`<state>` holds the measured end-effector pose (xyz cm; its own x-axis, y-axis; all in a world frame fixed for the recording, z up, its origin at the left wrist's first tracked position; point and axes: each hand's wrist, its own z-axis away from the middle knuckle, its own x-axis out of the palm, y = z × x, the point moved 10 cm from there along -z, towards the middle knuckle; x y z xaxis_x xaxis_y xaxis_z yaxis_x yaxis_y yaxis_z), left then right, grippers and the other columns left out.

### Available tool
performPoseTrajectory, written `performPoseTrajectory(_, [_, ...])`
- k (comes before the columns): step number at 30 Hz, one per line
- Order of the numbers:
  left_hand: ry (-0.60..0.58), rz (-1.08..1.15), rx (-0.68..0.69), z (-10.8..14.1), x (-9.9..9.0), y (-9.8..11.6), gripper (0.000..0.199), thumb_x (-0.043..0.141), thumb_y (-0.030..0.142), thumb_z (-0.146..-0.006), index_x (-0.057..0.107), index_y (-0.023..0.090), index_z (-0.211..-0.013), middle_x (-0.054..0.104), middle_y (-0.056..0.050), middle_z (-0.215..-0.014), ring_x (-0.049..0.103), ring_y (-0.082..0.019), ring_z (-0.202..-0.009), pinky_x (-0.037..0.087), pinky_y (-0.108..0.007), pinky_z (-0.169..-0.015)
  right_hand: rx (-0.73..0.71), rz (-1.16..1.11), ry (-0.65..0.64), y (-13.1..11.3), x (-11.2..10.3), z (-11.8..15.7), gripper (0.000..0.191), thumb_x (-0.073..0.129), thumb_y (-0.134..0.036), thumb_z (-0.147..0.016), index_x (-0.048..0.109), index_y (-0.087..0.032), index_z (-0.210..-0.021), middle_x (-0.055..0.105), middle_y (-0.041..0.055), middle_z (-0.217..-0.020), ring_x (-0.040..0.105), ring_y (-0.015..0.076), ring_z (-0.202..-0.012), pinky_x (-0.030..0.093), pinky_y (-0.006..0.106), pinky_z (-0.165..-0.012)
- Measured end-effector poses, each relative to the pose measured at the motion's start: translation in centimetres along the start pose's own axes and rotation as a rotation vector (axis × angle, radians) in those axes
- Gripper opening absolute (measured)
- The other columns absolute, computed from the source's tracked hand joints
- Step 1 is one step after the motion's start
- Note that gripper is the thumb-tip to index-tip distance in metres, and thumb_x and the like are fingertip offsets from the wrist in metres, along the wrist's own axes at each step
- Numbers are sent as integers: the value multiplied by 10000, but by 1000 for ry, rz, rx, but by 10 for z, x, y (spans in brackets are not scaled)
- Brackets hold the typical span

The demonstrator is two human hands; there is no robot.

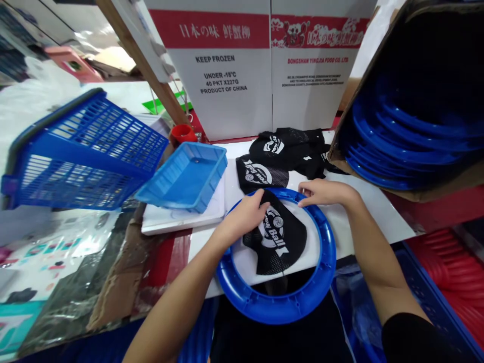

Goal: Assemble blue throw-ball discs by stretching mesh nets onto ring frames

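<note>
A blue plastic ring (328, 257) leans over the table's front edge, its channelled side facing up. Inside it lies a piece of black printed mesh fabric (293, 239) with white "Throw Ball"-style lettering, partly legible. My left hand (247, 214) is closed on the fabric's upper left edge, at the ring's far left rim. My right hand (325, 192) has its fingers curled on the ring's far right rim; what lies under the fingertips is hidden. Behind the ring are another black printed fabric piece (260, 175) and a heap of black fabric (291, 146).
Stacked blue rings (401, 146) fill a tilted cardboard box (335, 146) at right. White cartons (234, 111) stand behind. To the left are a light blue tray (185, 176), a blue basket (83, 166) and a red cup (184, 133). Red rings (449, 272) sit in a lower right crate.
</note>
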<state>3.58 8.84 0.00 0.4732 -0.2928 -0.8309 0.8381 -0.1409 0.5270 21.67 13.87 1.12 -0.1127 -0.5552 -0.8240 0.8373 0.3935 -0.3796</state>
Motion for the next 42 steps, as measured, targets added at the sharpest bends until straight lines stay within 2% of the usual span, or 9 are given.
performPoseTrajectory(5, [-135, -122, -56, 14, 9, -8, 467, 564, 343, -984, 537, 146, -1406, 768, -215, -1151, 757, -402, -1072, 578, -454, -844, -19, 47, -17, -6, 6, -5, 284, 712, -478, -908, 632, -206, -918, 645, 19, -808, 528, 176, -695, 341, 296, -618])
performPoseTrajectory(10, [-480, 259, 249, 19, 27, 20, 503, 770, 345, -838, 681, 227, -1320, 760, -109, -1330, 709, -340, -1250, 552, -404, -1043, -84, 53, 77, -14, 1, -9, 243, 682, -412, -955, 699, -181, -1028, 729, 89, -1006, 637, 231, -860, 417, 311, -725])
performPoseTrajectory(14, [-791, 577, 477, 44, 30, 60, 364, 727, 344, -910, 756, 224, -1253, 799, -71, -1269, 740, -291, -1197, 579, -379, -1028, -164, 52, 135, -19, -1, -11, 241, 664, -350, -969, 748, -170, -1105, 744, 127, -1123, 673, 273, -1001, 472, 341, -857])
performPoseTrajectory(19, [-640, 659, 483, 40, 20, 75, 570, 717, 298, -923, 645, 320, -1489, 665, -16, -1517, 599, -279, -1435, 474, -425, -1200, -207, 71, 136, -21, 4, -15, 362, 641, -348, -977, 742, -169, -1276, 728, 154, -1194, 674, 304, -1076, 503, 391, -956])
performPoseTrajectory(25, [-280, 734, 232, 5, 24, 41, 404, 564, 369, -1009, 733, 244, -1354, 700, -50, -1469, 583, -279, -1427, 370, -495, -1279, -205, -27, 189, -18, 3, -20, 466, 633, -394, -982, 691, -206, -1404, 695, 156, -1282, 655, 335, -1195, 493, 458, -1075])
performPoseTrajectory(30, [-215, 1179, 117, 4, 18, 34, 483, 579, 487, -1012, 721, 184, -1360, 771, -103, -1321, 661, -322, -1325, 495, -485, -1176, -422, -409, 316, -37, -26, 5, 578, 437, -667, -1055, 780, -202, -1061, 696, 130, -1222, 652, 281, -1163, 483, 438, -1082])
performPoseTrajectory(34, [-32, 1468, -30, 0, 1, 20, 578, 487, 488, -1064, 558, 170, -1541, 772, -118, -1303, 721, -305, -1227, 559, -469, -1100, -512, -695, 122, -53, -25, 19, 708, 436, -815, -986, 749, -181, -1009, 749, 109, -1082, 680, 261, -1047, 520, 418, -991])
performPoseTrajectory(38, [-149, 1587, -50, 3, 8, 28, 619, 489, 522, -1071, 504, 189, -1592, 754, -121, -1350, 730, -302, -1224, 548, -471, -1120, -388, -648, 57, -47, -13, 13, 381, 743, -518, -914, 718, -181, -1089, 752, 58, -1024, 682, 220, -972, 538, 375, -919])
performPoseTrajectory(42, [-442, 1608, 118, 24, 21, 53, 838, 651, 668, -953, 415, 275, -1655, 684, -111, -1479, 651, -349, -1365, 488, -516, -1181, -489, -582, -215, -60, 17, 14, 429, 752, -411, -892, 702, -170, -1243, 755, 64, -1093, 677, 195, -950, 547, 319, -833])
